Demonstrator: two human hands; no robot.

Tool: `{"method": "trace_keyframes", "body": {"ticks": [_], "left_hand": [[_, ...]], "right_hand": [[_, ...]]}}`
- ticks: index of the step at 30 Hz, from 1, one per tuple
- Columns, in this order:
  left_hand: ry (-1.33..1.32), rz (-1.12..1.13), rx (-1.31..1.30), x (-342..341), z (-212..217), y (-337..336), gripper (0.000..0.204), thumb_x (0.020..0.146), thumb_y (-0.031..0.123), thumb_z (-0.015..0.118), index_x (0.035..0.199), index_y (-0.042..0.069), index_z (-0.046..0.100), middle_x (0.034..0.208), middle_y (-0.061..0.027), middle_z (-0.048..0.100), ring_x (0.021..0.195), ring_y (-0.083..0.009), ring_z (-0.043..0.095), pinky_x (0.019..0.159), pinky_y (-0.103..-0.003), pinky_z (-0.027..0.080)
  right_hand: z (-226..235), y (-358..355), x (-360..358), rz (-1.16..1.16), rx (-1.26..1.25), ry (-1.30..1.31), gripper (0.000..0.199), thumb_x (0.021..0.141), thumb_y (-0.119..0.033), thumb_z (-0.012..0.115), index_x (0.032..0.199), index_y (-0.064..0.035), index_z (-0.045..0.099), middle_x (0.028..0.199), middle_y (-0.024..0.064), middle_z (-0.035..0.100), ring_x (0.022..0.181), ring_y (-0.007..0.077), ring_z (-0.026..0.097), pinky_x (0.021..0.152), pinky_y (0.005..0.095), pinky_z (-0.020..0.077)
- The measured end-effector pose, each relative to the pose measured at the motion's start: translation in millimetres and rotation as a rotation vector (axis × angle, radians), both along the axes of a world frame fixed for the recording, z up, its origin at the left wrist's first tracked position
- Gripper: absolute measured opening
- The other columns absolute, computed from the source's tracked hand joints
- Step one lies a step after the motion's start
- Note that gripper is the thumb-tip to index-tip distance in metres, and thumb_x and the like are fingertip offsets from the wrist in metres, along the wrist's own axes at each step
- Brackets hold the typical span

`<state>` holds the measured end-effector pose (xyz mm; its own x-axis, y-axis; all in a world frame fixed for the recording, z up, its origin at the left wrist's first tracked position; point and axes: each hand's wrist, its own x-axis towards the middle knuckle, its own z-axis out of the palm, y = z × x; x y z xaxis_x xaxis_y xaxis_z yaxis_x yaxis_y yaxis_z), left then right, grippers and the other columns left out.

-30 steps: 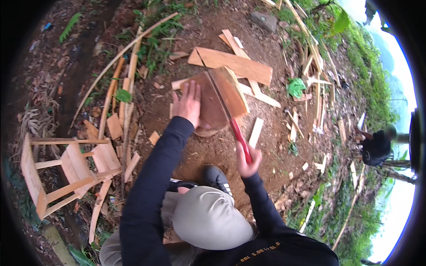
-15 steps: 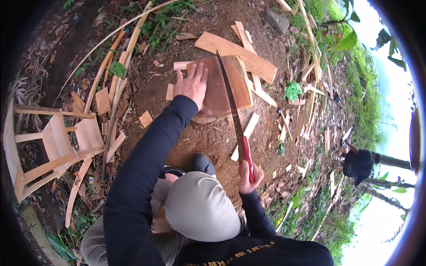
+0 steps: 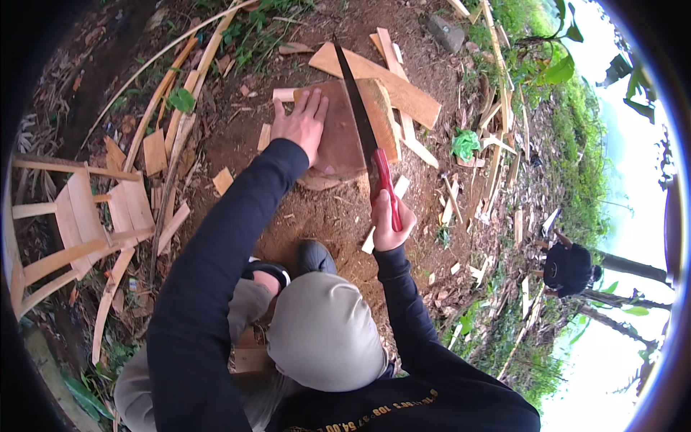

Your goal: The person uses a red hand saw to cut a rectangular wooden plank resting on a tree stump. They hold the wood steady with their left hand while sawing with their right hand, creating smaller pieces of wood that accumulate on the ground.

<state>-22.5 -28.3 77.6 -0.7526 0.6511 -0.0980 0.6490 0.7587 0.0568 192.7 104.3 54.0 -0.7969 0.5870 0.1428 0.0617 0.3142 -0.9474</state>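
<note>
A reddish-brown wooden board (image 3: 344,137) lies on the dirt ahead of me. My left hand (image 3: 301,124) presses flat on its left side, fingers spread. My right hand (image 3: 391,225) grips the red handle of a hand saw (image 3: 362,122). The saw's dark blade runs away from me across the right part of the board, its tip reaching over a pale plank (image 3: 385,85) that lies behind. My bent knees and a dark shoe (image 3: 317,256) are below the board.
A small unpainted wooden chair (image 3: 75,223) lies at the left among offcuts and long strips (image 3: 169,137). Wood scraps and a green crumpled thing (image 3: 466,144) litter the right. Another person in dark clothes (image 3: 568,268) crouches on the grassy slope at far right.
The saw has been pushed forward across the board, its blade now reaching farther away from me. My left hand has stayed pressed on the board.
</note>
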Motion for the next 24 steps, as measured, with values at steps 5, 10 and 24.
{"method": "trace_keyframes", "body": {"ticks": [5, 10, 24], "left_hand": [[-0.005, 0.004, -0.055, -2.6, -3.5, -5.8, 0.140, 0.045, 0.066, 0.089, 0.153, 0.002, 0.026, 0.161, -0.0143, 0.026, 0.149, -0.0288, 0.026, 0.113, -0.065, 0.029], [0.000, -0.004, -0.052, 2.5, -3.2, 0.9, 0.136, 0.049, 0.063, 0.089, 0.154, 0.002, 0.025, 0.161, -0.0143, 0.026, 0.148, -0.0286, 0.027, 0.113, -0.064, 0.030], [-0.019, 0.102, -0.039, -6.3, -27.0, 12.9, 0.140, 0.044, 0.054, 0.095, 0.154, 0.003, 0.025, 0.163, -0.0113, 0.023, 0.149, -0.0279, 0.025, 0.112, -0.065, 0.030]], "right_hand": [[-1.5, -22.8, 82.9, -0.031, 0.121, -0.050, 0.021, 0.096, -0.014, 0.064, 0.098, 0.0048, 0.074, 0.059, 0.0054, 0.063, 0.050, 0.0053, 0.054, 0.047, 0.0246, 0.0398], [-19.6, -5.0, 31.8, -0.014, 0.000, -0.046, 0.030, 0.099, -0.018, 0.062, 0.075, 0.0000, 0.064, 0.052, -0.0013, 0.050, 0.046, 0.0048, 0.046, 0.045, 0.0243, 0.0341], [-1.4, 3.9, 40.0, 0.121, -0.273, 0.034, 0.029, 0.101, -0.024, 0.057, 0.090, 0.0016, 0.064, 0.059, -0.0013, 0.055, 0.048, 0.0058, 0.047, 0.043, 0.0228, 0.0334]]}}
